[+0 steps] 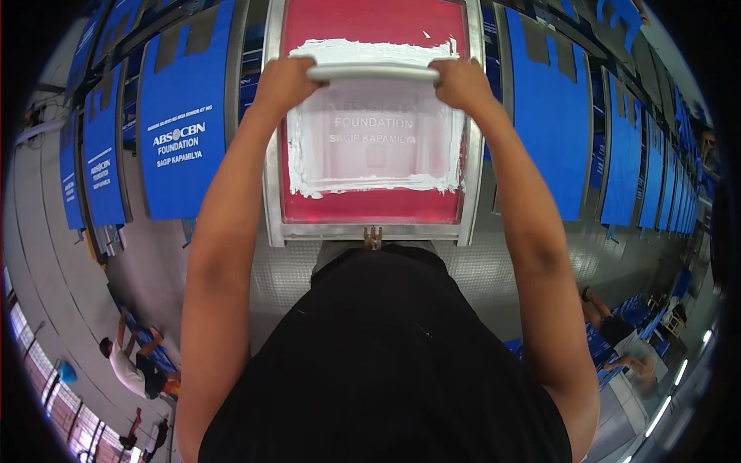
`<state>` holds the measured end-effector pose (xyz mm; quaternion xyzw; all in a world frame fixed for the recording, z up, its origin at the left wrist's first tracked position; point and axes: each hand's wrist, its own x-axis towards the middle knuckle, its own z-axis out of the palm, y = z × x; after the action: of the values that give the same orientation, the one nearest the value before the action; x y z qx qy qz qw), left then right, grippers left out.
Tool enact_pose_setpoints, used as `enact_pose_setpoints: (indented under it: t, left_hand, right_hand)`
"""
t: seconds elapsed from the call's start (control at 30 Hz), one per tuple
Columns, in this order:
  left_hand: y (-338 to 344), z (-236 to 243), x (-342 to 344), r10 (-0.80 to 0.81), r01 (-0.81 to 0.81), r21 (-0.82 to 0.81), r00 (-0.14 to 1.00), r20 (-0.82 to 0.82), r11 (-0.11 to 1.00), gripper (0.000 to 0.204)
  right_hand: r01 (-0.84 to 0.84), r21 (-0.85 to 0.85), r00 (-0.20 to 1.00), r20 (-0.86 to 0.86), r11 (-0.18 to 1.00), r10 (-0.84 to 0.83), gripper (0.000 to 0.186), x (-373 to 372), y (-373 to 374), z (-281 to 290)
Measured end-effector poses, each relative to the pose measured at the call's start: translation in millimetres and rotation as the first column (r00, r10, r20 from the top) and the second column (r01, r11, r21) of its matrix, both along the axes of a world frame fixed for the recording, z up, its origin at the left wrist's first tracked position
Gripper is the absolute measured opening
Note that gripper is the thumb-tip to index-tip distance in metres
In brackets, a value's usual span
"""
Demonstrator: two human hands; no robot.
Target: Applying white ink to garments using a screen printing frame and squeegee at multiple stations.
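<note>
My left hand (287, 83) and my right hand (465, 83) are both closed on the ends of a pale squeegee (376, 72), which lies crosswise near the far part of a printing screen. The screen's mesh (370, 211) is red around a paler middle window where white lettering shows. Thick white ink (347, 52) is banked beyond the squeegee, and more lines the window's sides and near edge. A silvery metal frame (273, 170) surrounds the mesh, with a small metal bracket (373, 238) at its near edge. The squeegee's blade is hidden under its handle.
Rows of boards bearing blue bag-shaped pieces stand on both sides; a left piece (185, 85) carries white print, while the nearest right piece (544, 116) looks plain. One person (133, 370) bends over blue pieces at lower left; another person (629, 343) is at lower right.
</note>
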<state>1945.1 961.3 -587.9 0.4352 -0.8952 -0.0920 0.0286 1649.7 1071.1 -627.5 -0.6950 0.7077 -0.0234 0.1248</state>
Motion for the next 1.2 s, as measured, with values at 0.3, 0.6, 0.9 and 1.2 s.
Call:
enact_pose_setpoints:
  t: [0.3, 0.6, 0.9, 1.2]
  left_hand:
    - [169.6, -25.7, 65.9, -0.053, 0.054, 0.001, 0.993, -0.105, 0.999, 0.034]
    - [-9.4, 2.2, -7.7, 0.011, -0.010, 0.039, 1.000, -0.010, 0.999, 0.033]
    - [172.5, -18.5, 72.1, -0.079, 0.083, 0.022, 0.987, -0.139, 0.996, 0.028]
    - [-24.1, 12.4, -24.7, 0.072, -0.075, 0.079, 0.997, 0.039, 0.994, 0.035]
  right_hand:
    - [0.046, -0.056, 0.982, 0.188, 0.997, -0.035, 0.041, 62.4, 171.2, -9.2]
    - [0.003, -0.011, 1.000, 0.024, 1.000, -0.003, 0.032, -3.7, -8.7, 8.6]
    - [0.065, 0.008, 0.972, 0.224, 0.998, -0.065, 0.041, 72.5, 192.6, -10.7]
    - [0.013, 0.083, 0.998, 0.052, 0.996, -0.018, 0.043, -17.8, -35.7, 15.1]
